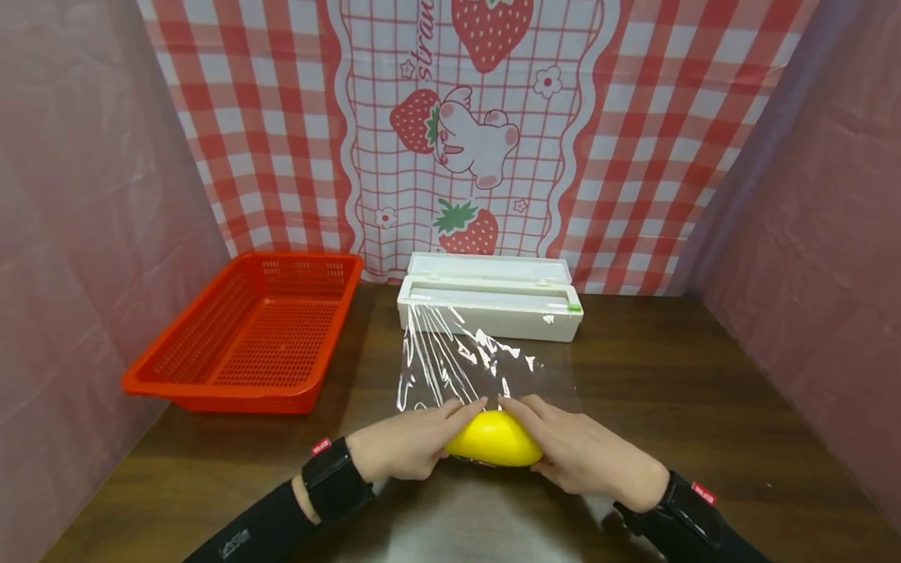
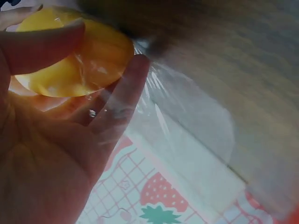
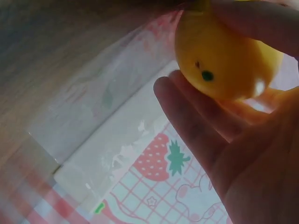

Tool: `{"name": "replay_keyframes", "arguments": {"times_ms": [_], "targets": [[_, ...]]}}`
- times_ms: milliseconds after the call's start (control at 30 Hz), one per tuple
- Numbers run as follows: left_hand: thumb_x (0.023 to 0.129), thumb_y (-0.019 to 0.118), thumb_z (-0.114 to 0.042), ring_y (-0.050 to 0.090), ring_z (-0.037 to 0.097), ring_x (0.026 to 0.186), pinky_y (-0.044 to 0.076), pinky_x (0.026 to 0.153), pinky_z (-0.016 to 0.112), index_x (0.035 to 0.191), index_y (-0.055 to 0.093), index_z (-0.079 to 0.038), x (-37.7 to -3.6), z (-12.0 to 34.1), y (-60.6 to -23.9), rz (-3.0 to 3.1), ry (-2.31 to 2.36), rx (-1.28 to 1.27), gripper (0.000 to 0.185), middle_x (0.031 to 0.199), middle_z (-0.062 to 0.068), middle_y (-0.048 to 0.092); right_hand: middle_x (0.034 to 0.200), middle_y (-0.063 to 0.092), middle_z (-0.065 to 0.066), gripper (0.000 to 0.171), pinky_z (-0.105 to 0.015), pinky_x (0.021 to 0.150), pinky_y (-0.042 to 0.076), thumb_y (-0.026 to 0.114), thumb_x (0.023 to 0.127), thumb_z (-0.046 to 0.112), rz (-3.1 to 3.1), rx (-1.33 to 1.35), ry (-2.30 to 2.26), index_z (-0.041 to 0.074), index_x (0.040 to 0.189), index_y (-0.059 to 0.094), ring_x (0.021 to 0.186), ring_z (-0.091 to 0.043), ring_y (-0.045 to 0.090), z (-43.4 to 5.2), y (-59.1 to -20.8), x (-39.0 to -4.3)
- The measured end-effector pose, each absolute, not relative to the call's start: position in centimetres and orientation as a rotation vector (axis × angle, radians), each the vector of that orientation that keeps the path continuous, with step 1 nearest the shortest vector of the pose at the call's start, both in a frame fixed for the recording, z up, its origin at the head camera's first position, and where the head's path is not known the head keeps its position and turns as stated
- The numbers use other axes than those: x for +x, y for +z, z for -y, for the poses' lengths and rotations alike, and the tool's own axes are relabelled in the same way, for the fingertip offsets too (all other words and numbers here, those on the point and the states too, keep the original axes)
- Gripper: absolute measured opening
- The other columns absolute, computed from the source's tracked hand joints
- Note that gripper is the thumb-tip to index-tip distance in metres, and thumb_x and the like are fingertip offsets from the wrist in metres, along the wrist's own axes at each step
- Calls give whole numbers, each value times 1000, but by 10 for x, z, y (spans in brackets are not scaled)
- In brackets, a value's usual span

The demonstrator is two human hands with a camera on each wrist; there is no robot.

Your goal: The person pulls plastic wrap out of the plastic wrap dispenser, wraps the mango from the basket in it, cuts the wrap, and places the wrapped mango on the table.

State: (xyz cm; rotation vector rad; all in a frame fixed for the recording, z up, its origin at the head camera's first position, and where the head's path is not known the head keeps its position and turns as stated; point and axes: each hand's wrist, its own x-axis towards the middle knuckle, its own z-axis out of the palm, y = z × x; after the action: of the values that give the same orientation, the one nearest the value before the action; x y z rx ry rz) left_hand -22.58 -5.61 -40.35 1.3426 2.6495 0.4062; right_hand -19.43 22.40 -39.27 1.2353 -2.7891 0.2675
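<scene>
Open table (image 1: 704, 407) is left to the right of both hands; the left is blocked by the orange basket (image 1: 246, 332), the far side by the wrap dispenser (image 1: 490, 306) (film (image 1: 457, 363) apparently still attached)

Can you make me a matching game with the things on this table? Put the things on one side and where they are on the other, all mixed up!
Things:
1. smooth yellow mango-shaped fruit
2. red plastic mesh basket
3. white plastic cling-film dispenser box
4. clear sheet of cling film

Places or states:
A. at the back of the table, lid open
B. held between both hands
C. on the left side of the table
D. stretched from the box towards the hands

Pairs: 1-B, 2-C, 3-A, 4-D
</scene>
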Motion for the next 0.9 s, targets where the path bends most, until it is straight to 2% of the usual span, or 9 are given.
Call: {"name": "replay_keyframes", "arguments": {"times_ms": [133, 233, 300, 400, 500, 633, 700, 800, 900], "targets": [[93, 71, -2, 61, 13, 102, 51, 99, 31, 154, 30, -15, -232, 60, -403, -2616, 504, 1334, 75, 136, 4, 57, 134, 57, -1, 84, -40, 92, 56, 87, 82, 17, 2851, 1211, 369, 8, 149, 39, 104, -14, 60, -228, -388, -197], [96, 69, -4, 61, 13, 100, 51, 99, 32, 149, 34, -17, -238, 62, -401, -2594, 549, 1303, 65, 128, 3, 61, 139, 57, -5, 81, -43, 96, 53, 85, 84, 18, 2872, 1208, 415, 4, 150, 40, 112, -18, 61, -231, -387, -201], [97, 68, -7, 60, 12, 100, 51, 100, 33, 148, 36, -19, -241, 63, -400, -2578, 571, 1268, 61, 124, 1, 62, 140, 55, -6, 81, -41, 96, 53, 84, 85, 18, 2873, 1219, 450, 1, 151, 40, 111, -18, 60, -233, -387, -203], [100, 64, -9, 58, 12, 108, 47, 105, 34, 150, 39, -18, -245, 63, -397, -2558, 598, 1223, 57, 129, 0, 60, 135, 52, -3, 82, -34, 92, 54, 82, 87, 19, 2887, 1229, 497, 0, 154, 38, 103, -14, 58, -236, -389, -209], [101, 61, -11, 57, 12, 105, 48, 102, 32, 153, 40, -17, -249, 63, -397, -2548, 623, 1175, 56, 129, -1, 55, 130, 51, 0, 81, -29, 88, 54, 78, 91, 21, 2926, 1220, 551, 3, 157, 35, 97, -10, 54, -239, -389, -215], [102, 60, -13, 54, 13, 97, 49, 96, 30, 156, 40, -15, -254, 64, -397, -2552, 631, 1114, 58, 123, 0, 50, 140, 56, -5, 74, -40, 98, 51, 70, 97, 24, 2959, 1236, 666, 5, 158, 34, 114, -14, 57, -243, -386, -222], [102, 60, -14, 54, 15, 101, 48, 99, 32, 155, 41, -11, -258, 65, -397, -2561, 638, 1107, 56, 124, 1, 53, 146, 54, -8, 70, -45, 103, 48, 65, 100, 25, 2978, 1243, 745, 5, 158, 32, 120, -16, 56, -244, -386, -226], [102, 60, -15, 55, 15, 106, 47, 104, 36, 152, 43, -10, -262, 65, -396, -2554, 696, 1089, 53, 128, 3, 58, 148, 52, -10, 68, -42, 100, 49, 58, 103, 29, 3029, 1210, 832, 6, 160, 28, 115, -17, 56, -247, -389, -232], [102, 60, -13, 58, 16, 101, 49, 100, 36, 146, 45, -13, -267, 65, -396, -2535, 768, 1067, 46, 123, 5, 63, 148, 51, -12, 67, -44, 97, 49, 54, 106, 32, 3071, 1136, 929, 10, 162, 25, 111, -20, 55, -250, -392, -237]]}}
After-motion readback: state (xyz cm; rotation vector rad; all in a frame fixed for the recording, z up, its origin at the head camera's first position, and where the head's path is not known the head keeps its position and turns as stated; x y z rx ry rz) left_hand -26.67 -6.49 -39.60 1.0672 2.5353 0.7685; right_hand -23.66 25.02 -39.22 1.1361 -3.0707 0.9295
